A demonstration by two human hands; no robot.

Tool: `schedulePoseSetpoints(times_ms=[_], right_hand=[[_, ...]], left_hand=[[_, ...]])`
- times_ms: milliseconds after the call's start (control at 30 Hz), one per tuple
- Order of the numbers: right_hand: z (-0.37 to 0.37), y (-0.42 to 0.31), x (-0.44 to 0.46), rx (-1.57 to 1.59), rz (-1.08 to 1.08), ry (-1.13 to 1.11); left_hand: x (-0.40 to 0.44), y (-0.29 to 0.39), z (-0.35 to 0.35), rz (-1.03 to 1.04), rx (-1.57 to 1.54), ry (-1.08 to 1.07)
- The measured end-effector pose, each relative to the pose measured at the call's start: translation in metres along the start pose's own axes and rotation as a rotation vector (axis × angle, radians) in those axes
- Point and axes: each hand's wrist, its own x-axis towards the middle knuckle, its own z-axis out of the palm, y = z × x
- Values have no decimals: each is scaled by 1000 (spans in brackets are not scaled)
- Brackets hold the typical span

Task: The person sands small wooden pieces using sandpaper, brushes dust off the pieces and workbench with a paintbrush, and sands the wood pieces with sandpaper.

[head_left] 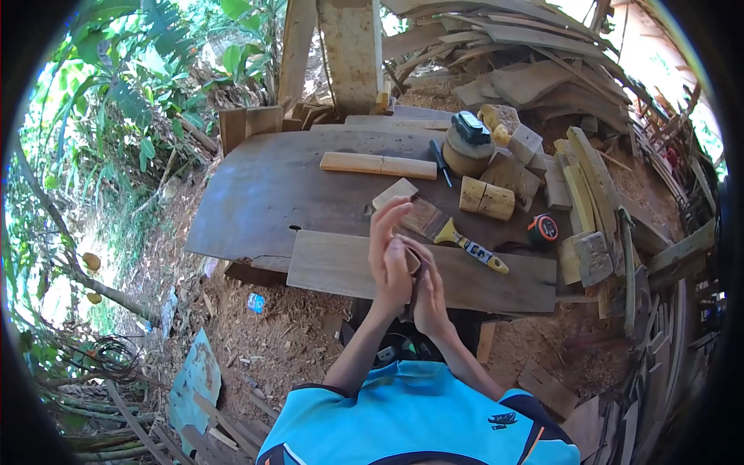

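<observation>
My left hand (390, 260) and my right hand (428, 293) are raised close together, palms facing, over the front edge of the wooden table (256, 182). Between them is a small brown piece (415, 260), partly hidden by the fingers. Some fingers of my left hand point upward; its thumb bends over the piece. Just beyond the hands lies a wide paintbrush (457, 235) with a yellow and white handle. A small wood block (394, 194) is near the brush's bristles. Under the hands, a flat board (496, 275) runs along the table's front.
A light wood strip (378, 165), a dark pointed tool (440, 161), a split log piece (487, 198) and a tape measure (542, 229) lie on the table. A black device (471, 128) sits on a round stump (467, 153). Stacked planks (542, 77) stand behind.
</observation>
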Motion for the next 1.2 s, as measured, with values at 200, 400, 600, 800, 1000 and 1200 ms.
schedulePoseSetpoints(times_ms=[200, 400, 600, 800, 1000, 1200], right_hand=[[2, -29, 8, 70, 181, 5], [6, -42, 13, 60, 41, -26], [-1, -12, 4, 136, 234, 5], [0, -12, 6, 82, 111, -35], [2, -38, 8, 128, 122, -20], [-4, -5, 2, 117, 235, -17]], left_hand=[[-2, 5, 5, -57, 12, -44], [-2, -2, 6, 95, 194, 21], [-3, -4, 3, 45, 181, 1], [-3, -6, 2, 46, 99, 43], [-6, -3, 4, 82, 166, -27], [-2, -5, 4, 40, 170, 52]])
